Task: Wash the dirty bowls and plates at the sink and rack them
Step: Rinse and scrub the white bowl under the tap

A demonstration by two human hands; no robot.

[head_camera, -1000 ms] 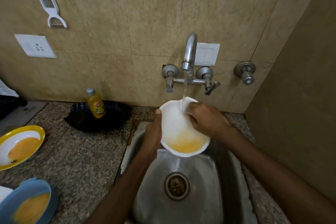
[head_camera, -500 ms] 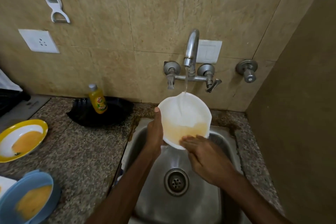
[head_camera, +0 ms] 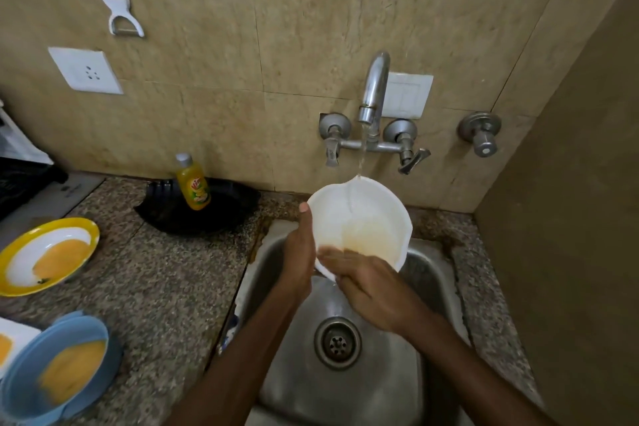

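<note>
Orange residue in white bowl [head_camera: 359, 221] thinning to pale film, water washing it out. Right hand [head_camera: 371, 284] shifting from bowl's far rim down to near rim, fingers now rubbing lower left inside edge.

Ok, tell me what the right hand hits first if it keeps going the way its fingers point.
The right hand points up-left; its fingertips already sit on the white bowl, with the left hand probably next behind.

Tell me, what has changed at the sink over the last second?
The right hand slid from the white bowl's far rim to its near edge, and most orange residue has rinsed away. The left hand still grips the bowl under the running tap; the dirty plates stay on the counter.
</note>
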